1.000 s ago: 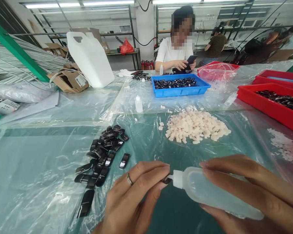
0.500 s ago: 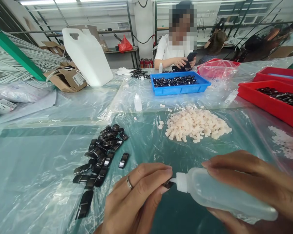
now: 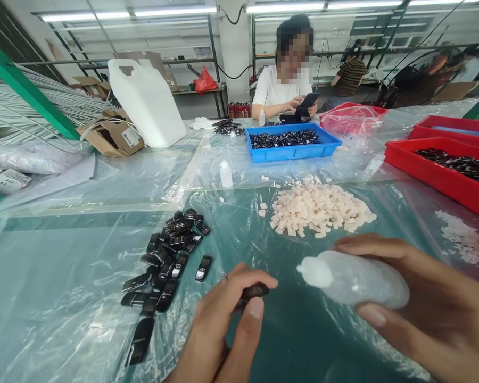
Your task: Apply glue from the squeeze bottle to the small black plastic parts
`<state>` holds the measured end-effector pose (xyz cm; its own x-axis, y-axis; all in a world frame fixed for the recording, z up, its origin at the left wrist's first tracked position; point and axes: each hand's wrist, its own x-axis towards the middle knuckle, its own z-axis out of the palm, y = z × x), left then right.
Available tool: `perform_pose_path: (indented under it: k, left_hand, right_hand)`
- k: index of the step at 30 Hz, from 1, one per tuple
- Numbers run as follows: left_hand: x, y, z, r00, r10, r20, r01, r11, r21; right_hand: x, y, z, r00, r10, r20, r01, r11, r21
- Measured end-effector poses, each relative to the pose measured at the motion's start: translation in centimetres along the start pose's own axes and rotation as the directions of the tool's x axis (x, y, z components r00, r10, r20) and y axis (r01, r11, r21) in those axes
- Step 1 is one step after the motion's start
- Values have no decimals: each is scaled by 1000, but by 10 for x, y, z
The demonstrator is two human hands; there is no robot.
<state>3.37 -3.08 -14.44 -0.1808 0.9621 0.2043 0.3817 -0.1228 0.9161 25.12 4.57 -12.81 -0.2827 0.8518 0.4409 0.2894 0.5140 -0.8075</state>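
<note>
Between the thumb and fingers of my left hand (image 3: 219, 324) is a small black plastic piece (image 3: 255, 290), partly covered by the fingers. My right hand (image 3: 427, 298) grips a translucent squeeze bottle (image 3: 359, 279), tilted on its side with its white nozzle toward the left hand. A gap separates the nozzle from the black piece. To the left of my hands lies a pile of glossy black plastic pieces (image 3: 170, 250), with a single one (image 3: 203, 268) apart from it. Beyond my hands is a heap of small cream-coloured pieces (image 3: 319, 207).
A small white bottle (image 3: 225, 174) stands mid-table. Behind it are a blue tray (image 3: 291, 154) of black parts and a large white jug (image 3: 147, 106). Red trays (image 3: 435, 165) line the right side. Across the table a person (image 3: 287, 80) holds a phone.
The bottle's nozzle has come away from the black piece, and the right hand has turned the bottle. My left hand has shifted slightly left and down, its fingers more parted around the piece.
</note>
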Motion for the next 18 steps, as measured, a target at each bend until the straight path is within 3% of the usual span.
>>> perform_pose_path:
  k: [5,11,18]
  left_hand:
    - [3,-6,6,995,-55,81,73,966,-246]
    - [13,-19,-6,978,-75,193,154,887,-436]
    - [15,-12,-5,991,-123,49,131,869,-477]
  right_hand:
    - [11,2,3,992,124,-24,-121,988,97]
    - [8,7,4,997,78,15,-80,991,110]
    - [6,-3,3,992,-102,72,105,994,-30]
